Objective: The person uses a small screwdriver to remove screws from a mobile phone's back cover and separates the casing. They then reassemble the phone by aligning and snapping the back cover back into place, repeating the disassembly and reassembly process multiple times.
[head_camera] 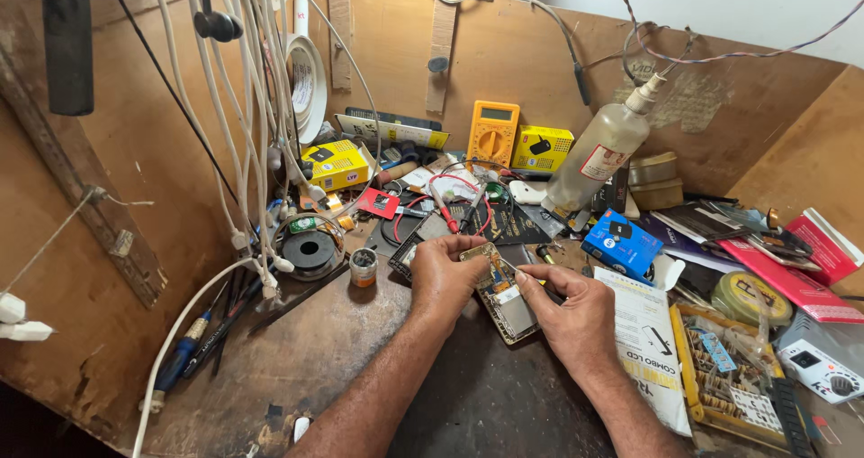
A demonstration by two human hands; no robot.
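Left hand (pixel 443 278) pinches the opened phone's (pixel 506 303) far end; right hand (pixel 576 318) grips a tool; phone lies lengthwise, slanting away leftward

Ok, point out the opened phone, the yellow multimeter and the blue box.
opened phone (pixel 511 309), head view, on its exposed metal back.
yellow multimeter (pixel 492 139), head view, on its dial.
blue box (pixel 621 245), head view, on its top face.

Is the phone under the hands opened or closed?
Opened: the phone lies flat with its inner boards and metal shield showing, between the left hand and right hand.
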